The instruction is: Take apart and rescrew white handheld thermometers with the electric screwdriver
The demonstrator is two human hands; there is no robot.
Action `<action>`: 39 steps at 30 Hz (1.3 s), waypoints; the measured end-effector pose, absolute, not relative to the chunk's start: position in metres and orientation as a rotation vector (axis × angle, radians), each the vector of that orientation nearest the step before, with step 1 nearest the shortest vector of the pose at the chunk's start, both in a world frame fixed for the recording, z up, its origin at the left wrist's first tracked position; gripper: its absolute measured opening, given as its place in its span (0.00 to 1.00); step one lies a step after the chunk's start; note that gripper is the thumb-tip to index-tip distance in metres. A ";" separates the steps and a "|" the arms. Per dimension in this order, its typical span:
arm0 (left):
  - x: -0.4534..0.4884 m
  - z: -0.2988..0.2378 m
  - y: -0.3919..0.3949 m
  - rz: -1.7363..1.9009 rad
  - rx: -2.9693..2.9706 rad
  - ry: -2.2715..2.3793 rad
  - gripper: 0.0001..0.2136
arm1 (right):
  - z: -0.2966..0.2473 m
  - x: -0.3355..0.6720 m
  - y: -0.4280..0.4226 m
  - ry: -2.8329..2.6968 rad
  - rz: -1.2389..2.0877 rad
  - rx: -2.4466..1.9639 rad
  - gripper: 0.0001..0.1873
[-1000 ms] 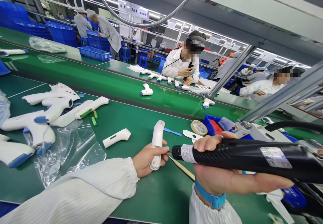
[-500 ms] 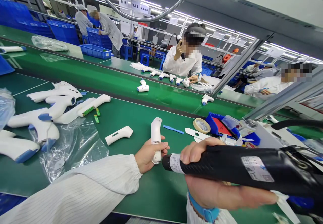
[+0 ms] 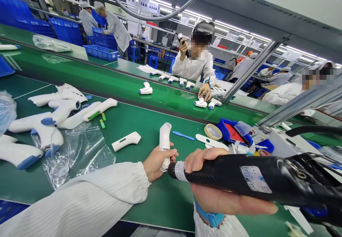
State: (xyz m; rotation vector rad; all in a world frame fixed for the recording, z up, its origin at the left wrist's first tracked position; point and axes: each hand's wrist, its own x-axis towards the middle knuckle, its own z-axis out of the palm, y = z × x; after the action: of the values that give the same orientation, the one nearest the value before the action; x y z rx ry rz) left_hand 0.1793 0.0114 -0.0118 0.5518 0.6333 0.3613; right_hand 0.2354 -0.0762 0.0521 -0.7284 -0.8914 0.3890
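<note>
Hands both closed: my left hand [image 3: 157, 164] grips the white thermometer housing [image 3: 165, 139] upright, long axis pointing away, while my right hand [image 3: 211, 197] wraps the black electric screwdriver [image 3: 229, 176], its tip just beside the housing's lower end.

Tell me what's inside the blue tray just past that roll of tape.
The blue tray holds a red sheet and, at its right end, a clear plastic piece; whatever lies beneath them is covered.

No legible text: the white paper band label [image 3: 181, 171] and pale rectangular sticker [image 3: 255, 179] on the black electric screwdriver [image 3: 219, 176] (print too blurred), like the white wall signs [image 3: 146, 6], cannot be read.
</note>
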 end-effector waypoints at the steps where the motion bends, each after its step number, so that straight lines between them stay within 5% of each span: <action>1: 0.179 -0.012 0.012 0.361 0.556 0.631 0.13 | 0.052 0.236 -0.076 -0.883 0.374 -0.732 0.34; 28: 0.177 -0.008 0.003 0.180 0.920 0.513 0.17 | 0.075 0.276 -0.143 -0.772 0.132 -0.815 0.33; 39: 0.353 0.043 0.011 0.467 1.117 0.508 0.13 | 0.063 0.308 -0.202 -0.836 -0.062 -0.960 0.23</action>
State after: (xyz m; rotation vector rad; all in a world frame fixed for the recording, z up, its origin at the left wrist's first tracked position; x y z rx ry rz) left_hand 0.3532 0.0109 0.0430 1.1172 0.5083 0.4674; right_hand 0.3077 -0.2021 0.0627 -0.9605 -0.8355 -0.0623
